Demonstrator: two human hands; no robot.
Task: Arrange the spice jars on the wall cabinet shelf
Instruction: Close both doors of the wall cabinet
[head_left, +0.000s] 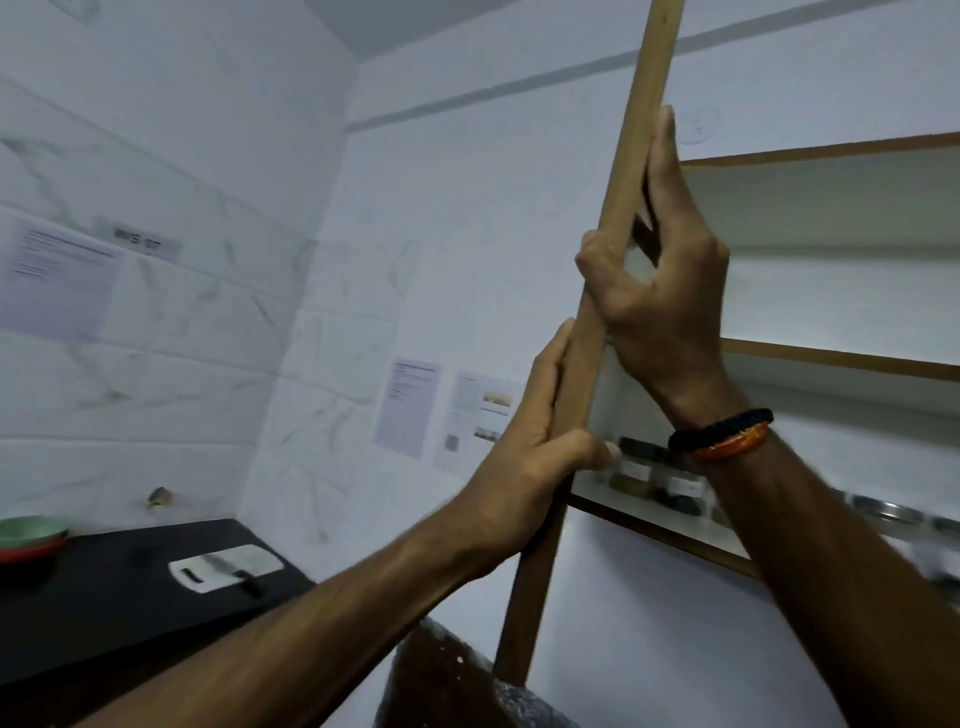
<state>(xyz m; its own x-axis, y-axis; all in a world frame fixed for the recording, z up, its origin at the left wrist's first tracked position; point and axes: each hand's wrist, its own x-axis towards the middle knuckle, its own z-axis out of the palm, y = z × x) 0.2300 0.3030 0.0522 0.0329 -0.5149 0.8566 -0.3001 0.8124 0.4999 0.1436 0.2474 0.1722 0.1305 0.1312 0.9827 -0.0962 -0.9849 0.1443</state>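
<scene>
Wooden cabinet door (631, 171) edge — both hands, left (535, 441) and right (660, 280), grip it; jars (636, 470) seemingly behind.

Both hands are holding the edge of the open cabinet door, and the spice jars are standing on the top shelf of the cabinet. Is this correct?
One detail is wrong. In the head view the spice jars stand on the bottom shelf, not the top one; the upper shelves show no jars. The rest holds: the left hand and right hand both hold the edge of the open cabinet door.
</scene>
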